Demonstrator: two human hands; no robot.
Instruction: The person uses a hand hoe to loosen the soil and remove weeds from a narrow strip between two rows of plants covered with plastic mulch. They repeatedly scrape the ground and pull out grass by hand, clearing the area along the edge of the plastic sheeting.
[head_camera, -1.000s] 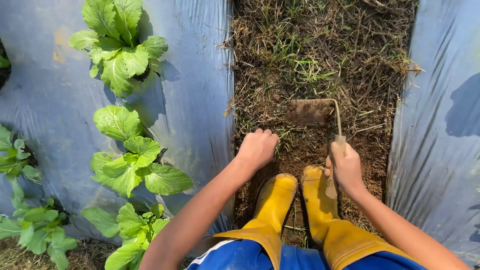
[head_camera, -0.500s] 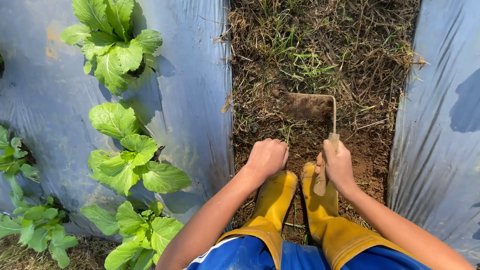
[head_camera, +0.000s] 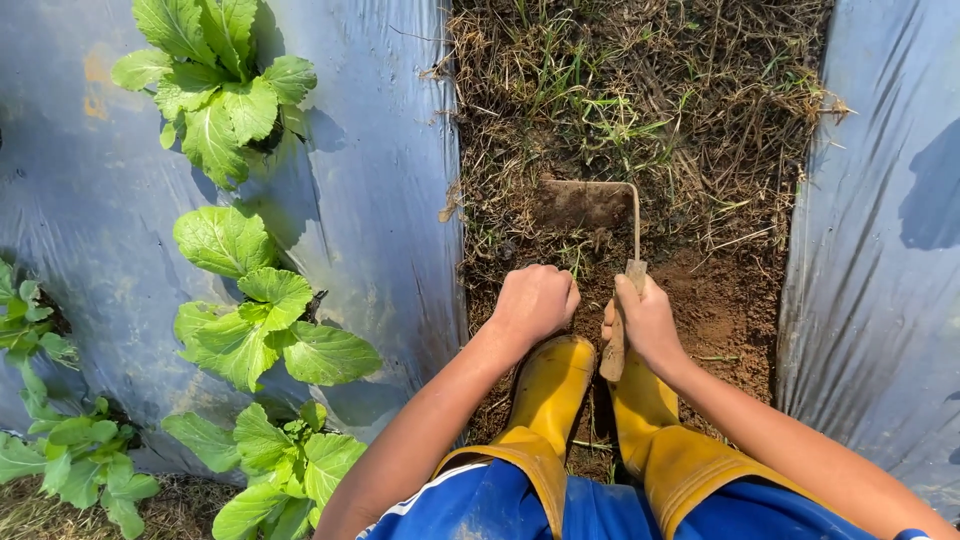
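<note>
My right hand (head_camera: 648, 322) grips the wooden handle of a small hand hoe (head_camera: 590, 203). Its flat rusty blade lies on the ground among dry grass, just ahead of my hands. My left hand (head_camera: 535, 300) is closed into a fist low over the soil beside the hoe's handle; whether it holds any weeds cannot be told. Both hands hover above my yellow rubber boots (head_camera: 548, 392), which stand in the dirt furrow (head_camera: 720, 310).
Grey plastic mulch sheets (head_camera: 380, 200) cover the raised beds on both sides of the furrow. Leafy green plants (head_camera: 215, 85) grow through holes in the left sheet. Dry grass and weeds (head_camera: 620, 90) cover the furrow ahead; bare brown soil lies near my boots.
The hoe blade and both hands have drawn back toward my boots along the furrow. My left hand has stayed closed.
</note>
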